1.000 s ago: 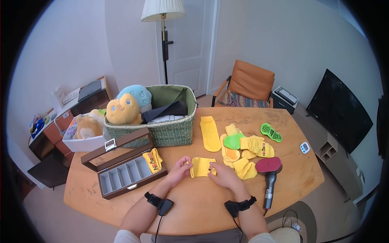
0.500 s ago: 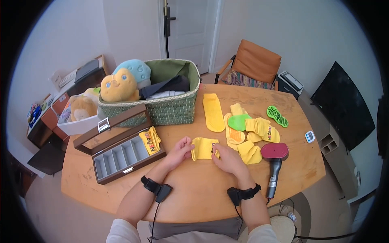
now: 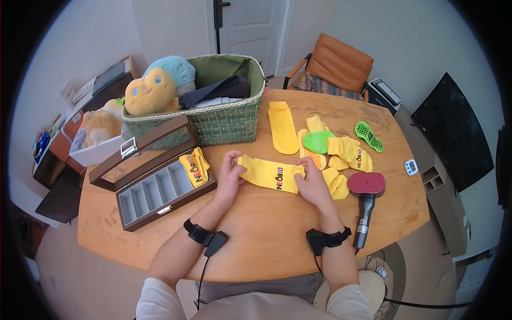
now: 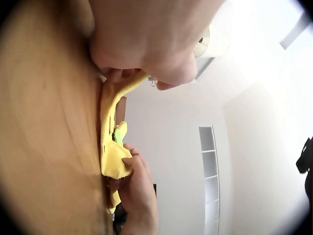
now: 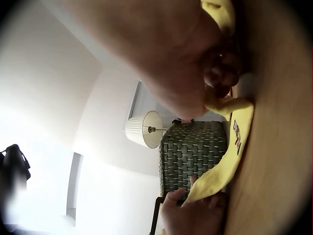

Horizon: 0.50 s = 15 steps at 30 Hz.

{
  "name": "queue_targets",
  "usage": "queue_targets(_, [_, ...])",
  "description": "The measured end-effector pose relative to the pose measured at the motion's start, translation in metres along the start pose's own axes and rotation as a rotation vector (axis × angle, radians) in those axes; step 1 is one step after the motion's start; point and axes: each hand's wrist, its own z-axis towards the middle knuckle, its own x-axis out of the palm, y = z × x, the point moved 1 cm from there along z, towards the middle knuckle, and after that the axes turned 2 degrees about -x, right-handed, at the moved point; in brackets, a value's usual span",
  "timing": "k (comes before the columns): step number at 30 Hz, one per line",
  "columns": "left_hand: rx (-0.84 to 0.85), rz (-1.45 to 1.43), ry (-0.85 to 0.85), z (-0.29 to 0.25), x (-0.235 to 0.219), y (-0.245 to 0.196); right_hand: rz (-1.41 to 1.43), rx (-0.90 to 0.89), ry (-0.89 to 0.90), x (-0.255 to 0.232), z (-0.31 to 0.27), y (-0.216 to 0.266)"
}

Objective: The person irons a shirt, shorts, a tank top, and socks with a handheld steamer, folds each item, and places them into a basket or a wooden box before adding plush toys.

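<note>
A yellow sock [image 3: 264, 172] with NEOBIO lettering is stretched lengthwise between both hands, low over the table. My left hand [image 3: 229, 178] pinches its left end, and my right hand [image 3: 313, 182] grips the right end beside the lettering. From the right wrist, the sock [image 5: 227, 166] sags between the hands near the wood. Left of the hands stands an open brown compartment box [image 3: 122, 217], with a folded yellow sock [image 3: 194, 166] in its right-hand compartment. Beyond my right hand lie a flat yellow sock [image 3: 282, 128] and a loose heap of yellow socks [image 3: 346, 152] with a green patch.
A woven green basket [image 3: 226, 125] with plush toys stands behind the box. On the right lie a handheld device with a maroon head [image 3: 366, 183], a green perforated piece [image 3: 369, 136] and a small timer [image 3: 410, 167]. A white bin [image 3: 98, 155] sits at the left.
The sock was doubled over into a short piece between the hands; now it is unfolded to a longer strip with its lettering showing. The hands have moved apart. The head view has tilted down.
</note>
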Motion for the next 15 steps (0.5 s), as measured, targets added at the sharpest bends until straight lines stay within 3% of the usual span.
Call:
queue_targets(1, [0.16, 0.4, -0.081, -0.001, 0.003, 0.002, -0.279, -0.11, -0.097, 0.003, -0.005, 0.002])
queue_targets(2, [0.161, 0.402, -0.081, -0.006, 0.007, -0.004, -0.557, -0.221, -0.195, 0.004, -0.008, 0.007])
queue_targets(4, [0.374, 0.921, -0.092, -0.019, 0.019, -0.025, -0.501, -0.159, -0.132, 0.001, -0.01, 0.018])
queue_targets(5, [0.375, 0.925, -0.087, -0.021, 0.023, -0.028, -0.446, -0.095, -0.069, 0.0, -0.011, 0.019])
queue_targets(7, [0.644, 1.136, -0.012, -0.025, 0.03, -0.03, -0.338, -0.175, -0.048, 0.003, -0.005, 0.003])
queue_targets(9, [0.611, 1.241, 0.056, -0.027, 0.031, -0.025, -0.231, -0.257, -0.026, 0.003, -0.005, 0.003])
queue_targets(14, [0.519, 1.518, 0.193, -0.029, 0.023, -0.018, -0.377, -0.154, -0.129, 0.001, -0.01, 0.011])
queue_targets(15, [0.332, 1.578, 0.18, -0.031, 0.029, -0.028, -0.376, -0.154, -0.13, 0.001, -0.009, 0.011])
